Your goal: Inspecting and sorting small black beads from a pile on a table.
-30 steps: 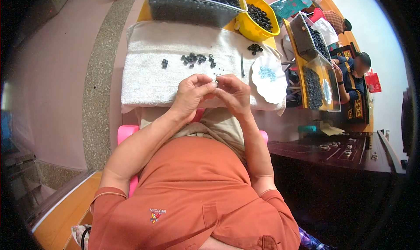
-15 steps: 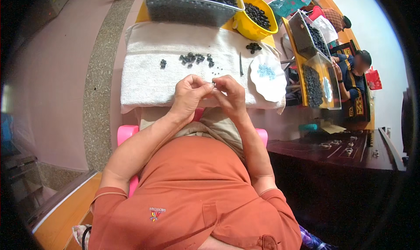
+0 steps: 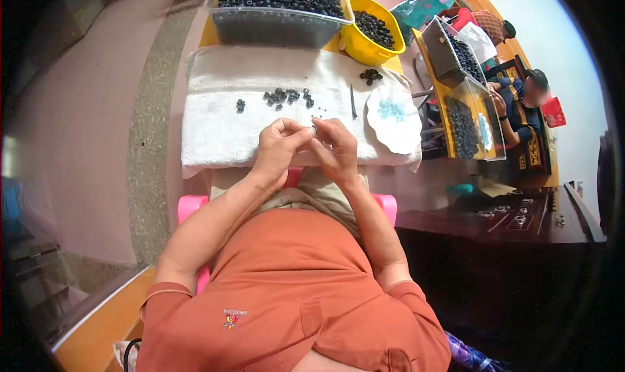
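My left hand point(image 3: 278, 145) and my right hand point(image 3: 340, 152) meet over the near edge of a white towel point(image 3: 218, 134). Both are closed in a pinch, fingertips together on a small dark piece point(image 3: 314, 127), mostly hidden by the fingers. Just beyond them lie tiny dark specks and a loose row of small black ring-like parts point(image 3: 280, 96). A smaller group of black parts point(image 3: 241, 105) sits to the left. To the right are a thin dark pointed tool point(image 3: 353, 102) and a white scalloped dish point(image 3: 394, 135) with tiny light-blue pieces point(image 3: 390, 109).
A clear bin point(image 3: 273, 30) full of black parts stands at the far edge, beside a yellow basin point(image 3: 351, 43) holding more. Near it lies a black cluster point(image 3: 371, 76). At right, another person point(image 3: 528, 105) sits by a second table with clear bins point(image 3: 491, 124).
The view has shifted slightly, so the table sits a little lower and further left. My hands stay pinched together at the same spot over the towel.
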Demonstrator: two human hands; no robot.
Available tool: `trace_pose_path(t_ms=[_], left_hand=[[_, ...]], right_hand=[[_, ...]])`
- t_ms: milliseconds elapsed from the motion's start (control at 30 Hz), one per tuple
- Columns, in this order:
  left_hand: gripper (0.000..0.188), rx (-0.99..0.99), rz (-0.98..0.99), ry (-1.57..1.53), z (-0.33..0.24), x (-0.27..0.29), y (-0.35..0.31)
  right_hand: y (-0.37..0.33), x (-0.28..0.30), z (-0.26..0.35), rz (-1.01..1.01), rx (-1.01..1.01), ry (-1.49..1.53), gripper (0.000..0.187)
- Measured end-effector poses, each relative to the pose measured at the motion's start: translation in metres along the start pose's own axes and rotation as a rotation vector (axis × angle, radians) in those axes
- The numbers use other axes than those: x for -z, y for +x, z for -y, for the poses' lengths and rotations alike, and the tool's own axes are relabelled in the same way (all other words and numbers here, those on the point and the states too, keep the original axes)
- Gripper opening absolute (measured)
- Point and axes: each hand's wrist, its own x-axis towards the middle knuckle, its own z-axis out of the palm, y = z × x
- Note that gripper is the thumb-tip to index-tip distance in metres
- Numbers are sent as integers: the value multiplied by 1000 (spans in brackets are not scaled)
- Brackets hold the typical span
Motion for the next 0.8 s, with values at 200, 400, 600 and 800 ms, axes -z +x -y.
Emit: trace_pose_path(t_ms=[200, 400, 600, 800], left_hand=[[9, 12, 1, -5, 1, -2, 1], [9, 34, 15, 110, -3, -3, -5], [9, -45, 15, 177, -10, -17, -17], [13, -468, 429, 32, -89, -69, -102]], right_hand=[[0, -2, -2, -54, 56, 37, 30], [-2, 2, -5, -36, 145, -19, 30], [1, 16, 8, -57, 94, -10, 30], [8, 46, 1, -172, 3, -31, 29]])
